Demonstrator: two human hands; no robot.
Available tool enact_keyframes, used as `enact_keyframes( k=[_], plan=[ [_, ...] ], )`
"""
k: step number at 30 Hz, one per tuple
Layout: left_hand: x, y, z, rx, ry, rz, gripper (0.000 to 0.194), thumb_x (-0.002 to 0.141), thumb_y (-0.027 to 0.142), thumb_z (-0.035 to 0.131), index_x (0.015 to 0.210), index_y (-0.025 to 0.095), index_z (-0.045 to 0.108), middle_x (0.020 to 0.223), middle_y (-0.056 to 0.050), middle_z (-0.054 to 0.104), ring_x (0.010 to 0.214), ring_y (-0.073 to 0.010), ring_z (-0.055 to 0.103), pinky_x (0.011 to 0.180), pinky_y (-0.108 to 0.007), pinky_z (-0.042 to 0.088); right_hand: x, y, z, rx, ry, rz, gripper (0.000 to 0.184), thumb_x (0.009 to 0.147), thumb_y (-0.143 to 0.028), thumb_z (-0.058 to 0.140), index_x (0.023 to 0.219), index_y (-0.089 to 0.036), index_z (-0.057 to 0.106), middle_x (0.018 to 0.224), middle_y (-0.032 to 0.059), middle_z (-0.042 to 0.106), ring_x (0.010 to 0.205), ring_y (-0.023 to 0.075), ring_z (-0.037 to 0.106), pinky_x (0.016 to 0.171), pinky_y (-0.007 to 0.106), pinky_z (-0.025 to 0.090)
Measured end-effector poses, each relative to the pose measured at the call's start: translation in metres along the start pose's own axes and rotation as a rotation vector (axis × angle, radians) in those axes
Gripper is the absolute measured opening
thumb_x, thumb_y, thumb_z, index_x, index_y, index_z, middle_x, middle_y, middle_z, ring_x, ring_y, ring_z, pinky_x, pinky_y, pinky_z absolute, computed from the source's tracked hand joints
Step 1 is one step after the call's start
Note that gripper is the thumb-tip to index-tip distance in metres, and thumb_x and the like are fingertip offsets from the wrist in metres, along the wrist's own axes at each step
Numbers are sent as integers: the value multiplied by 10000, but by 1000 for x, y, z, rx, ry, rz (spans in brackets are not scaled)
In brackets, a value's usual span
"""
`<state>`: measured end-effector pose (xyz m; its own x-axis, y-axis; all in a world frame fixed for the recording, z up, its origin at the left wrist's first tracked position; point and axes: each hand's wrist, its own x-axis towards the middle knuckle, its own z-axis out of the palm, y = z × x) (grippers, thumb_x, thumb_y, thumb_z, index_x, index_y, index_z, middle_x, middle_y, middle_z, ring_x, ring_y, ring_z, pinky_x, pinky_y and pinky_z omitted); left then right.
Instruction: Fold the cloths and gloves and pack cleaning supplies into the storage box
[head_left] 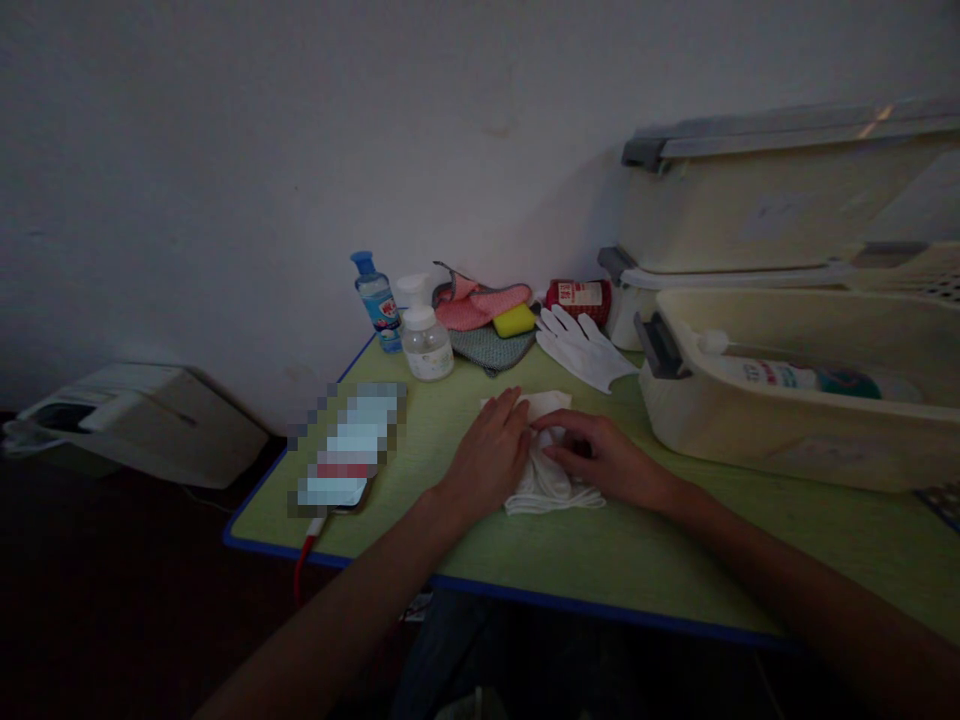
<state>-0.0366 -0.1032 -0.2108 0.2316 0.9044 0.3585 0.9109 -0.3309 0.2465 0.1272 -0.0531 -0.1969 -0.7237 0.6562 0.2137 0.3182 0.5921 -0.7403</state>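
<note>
A white cloth (pixel 550 478) lies bunched on the green table (pixel 645 550) near its middle. My left hand (pixel 491 450) rests flat on the cloth's left side with the fingers stretched out. My right hand (pixel 600 455) is on the cloth's right side, fingers curled and pinching its fabric. A pair of white gloves (pixel 581 345) lies just behind the cloth.
A phone (pixel 346 445) on a red cable lies at the left. At the back stand a blue-capped bottle (pixel 377 300), a pump bottle (pixel 424 335), pink and grey cloths (pixel 480 310), a yellow sponge (pixel 514 320) and a red can (pixel 579 295). Cream bins (pixel 795 430) fill the right.
</note>
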Motion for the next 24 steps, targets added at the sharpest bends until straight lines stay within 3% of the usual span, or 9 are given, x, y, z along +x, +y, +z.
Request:
enact_keyframes(
  k=[12,24],
  plan=[
    [1,2,0,103,-156,-8,510,920,277,296,1354,9,281,1444,-176,271,1341,-254,237,1095,-424,228,0,2,0,73,44,25,302,783,-263,513,1031,-122,613,545,-36,474,462,95,420,454,215,348],
    [1,0,2,174,-214,17,528,934,350,244,1356,37,292,1438,-174,281,1345,-242,223,1086,-403,240,1,1,0,-31,58,-31,245,785,-204,519,997,-165,636,742,28,609,512,97,475,479,215,390]
  ],
)
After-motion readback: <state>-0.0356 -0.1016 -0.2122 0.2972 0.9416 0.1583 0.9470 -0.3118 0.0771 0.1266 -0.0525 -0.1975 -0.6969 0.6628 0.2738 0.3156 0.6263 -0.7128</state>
